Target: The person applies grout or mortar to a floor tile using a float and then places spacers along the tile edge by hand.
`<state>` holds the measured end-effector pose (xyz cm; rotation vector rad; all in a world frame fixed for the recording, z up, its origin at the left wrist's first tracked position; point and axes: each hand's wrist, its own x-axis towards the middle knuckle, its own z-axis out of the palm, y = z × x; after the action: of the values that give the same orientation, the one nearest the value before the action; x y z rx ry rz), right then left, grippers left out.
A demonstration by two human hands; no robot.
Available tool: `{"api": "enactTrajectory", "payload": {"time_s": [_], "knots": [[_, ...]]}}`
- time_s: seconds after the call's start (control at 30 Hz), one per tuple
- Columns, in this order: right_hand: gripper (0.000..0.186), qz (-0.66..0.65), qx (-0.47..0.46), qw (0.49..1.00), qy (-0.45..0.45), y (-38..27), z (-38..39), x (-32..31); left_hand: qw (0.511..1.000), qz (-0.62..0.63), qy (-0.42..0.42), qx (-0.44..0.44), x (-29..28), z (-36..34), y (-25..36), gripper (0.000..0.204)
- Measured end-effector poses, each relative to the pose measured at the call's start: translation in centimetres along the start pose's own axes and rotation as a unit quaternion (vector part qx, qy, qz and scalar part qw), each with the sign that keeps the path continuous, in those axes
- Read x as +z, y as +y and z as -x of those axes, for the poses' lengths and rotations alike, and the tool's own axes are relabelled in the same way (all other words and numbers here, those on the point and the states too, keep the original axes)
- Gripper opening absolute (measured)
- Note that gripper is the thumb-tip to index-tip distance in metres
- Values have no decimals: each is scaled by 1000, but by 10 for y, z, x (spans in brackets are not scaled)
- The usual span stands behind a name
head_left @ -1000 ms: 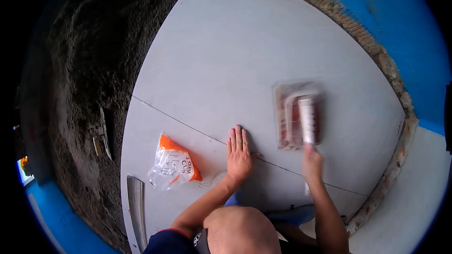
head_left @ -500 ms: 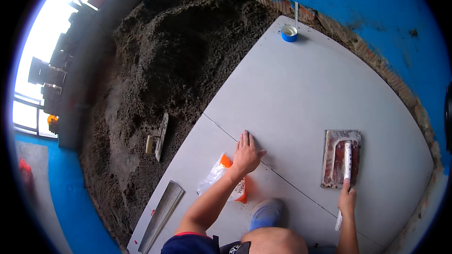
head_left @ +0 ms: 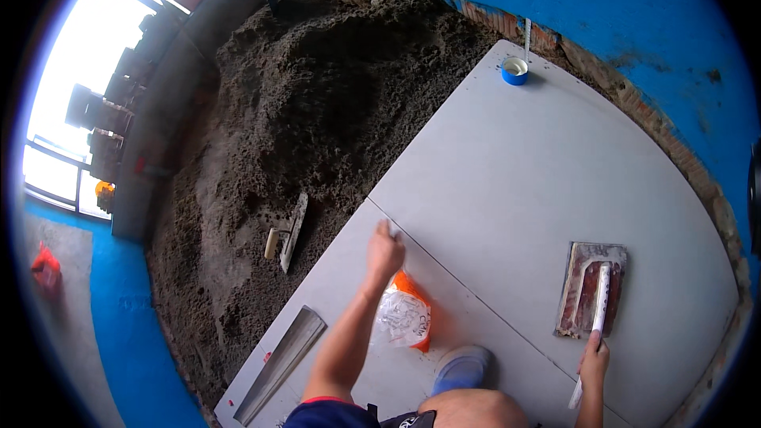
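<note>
The left hand (head_left: 385, 254) is above the pale tiles (head_left: 507, 182), fingers bent — how tightly, or whether around anything, I cannot tell. Just beside it sits a clear-and-orange bag (head_left: 404, 317). The right hand (head_left: 593, 359) grasps the white handle (head_left: 602, 301) of a rectangular float (head_left: 589, 289), lying on the tiles just beyond that hand — reddish brown, smeared grey.

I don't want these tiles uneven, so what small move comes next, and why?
I'd probably run the left hand along the seam to feel for a lip: that hand is close to the seam's upper-left end, while the right hand grips the float over the farther tile.
</note>
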<state>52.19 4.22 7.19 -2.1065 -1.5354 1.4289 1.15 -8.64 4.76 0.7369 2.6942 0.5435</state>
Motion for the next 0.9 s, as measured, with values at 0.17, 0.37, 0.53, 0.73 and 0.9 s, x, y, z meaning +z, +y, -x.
{"api": "enactTrajectory", "payload": {"time_s": [0.17,0.37,0.53,0.73,0.9], "knots": [[57,13,-9,1000,-4,5,-1,1,981,-142,-45,124,-28,-60,-59,74],[58,22,5,1000,7,-4,4,-1,930,-317,-95,158,-23,-63,-73,78],[58,23,-2,1000,-3,-4,1,-4,922,-334,-90,174,-23,-60,-66,84],[57,12,26,999,29,-30,5,-14,909,-327,-115,232,-28,-50,-77,87],[55,-117,-35,992,30,-135,45,-53,884,-376,-99,260,-37,-52,-70,81]]}}
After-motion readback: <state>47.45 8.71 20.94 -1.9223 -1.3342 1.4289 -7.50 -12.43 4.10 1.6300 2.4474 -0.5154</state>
